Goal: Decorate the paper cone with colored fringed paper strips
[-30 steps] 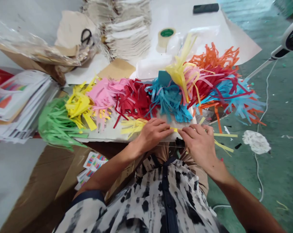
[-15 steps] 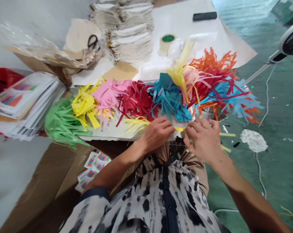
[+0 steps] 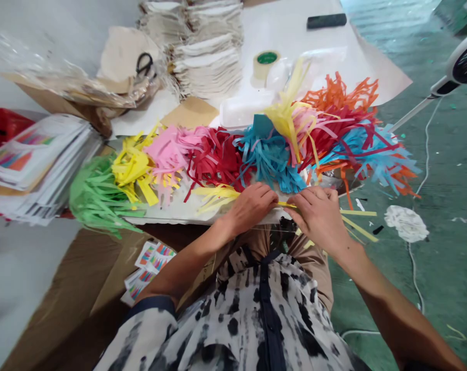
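At the table's front edge, my left hand [image 3: 253,206] and my right hand [image 3: 319,214] are both closed on one yellow paper tassel [image 3: 218,197]. Its narrow twisted middle shows between them, and fringed strips stick out past each hand. Just beyond lie fringed paper bunches: a blue one [image 3: 274,157], a red one [image 3: 220,157], a pink one [image 3: 167,147], a yellow one [image 3: 131,165] and a green one [image 3: 98,193]. To the right is a mixed pile with orange fringe [image 3: 344,95] and pale yellow fringe [image 3: 289,113]. My fingertips partly hide the tassel.
Behind the bunches are a tape roll [image 3: 265,63], a white tray [image 3: 237,112], stacked off-white bundles [image 3: 208,67] and scissors [image 3: 144,64]. Printed sheets [image 3: 36,154] are piled at left. A fan [image 3: 463,64] stands at right, its cord on the green floor.
My right hand has turned slightly and shifted a little left. The yellow middle between my hands looks thinner and more tightly twisted, and the strips at right are more spread.
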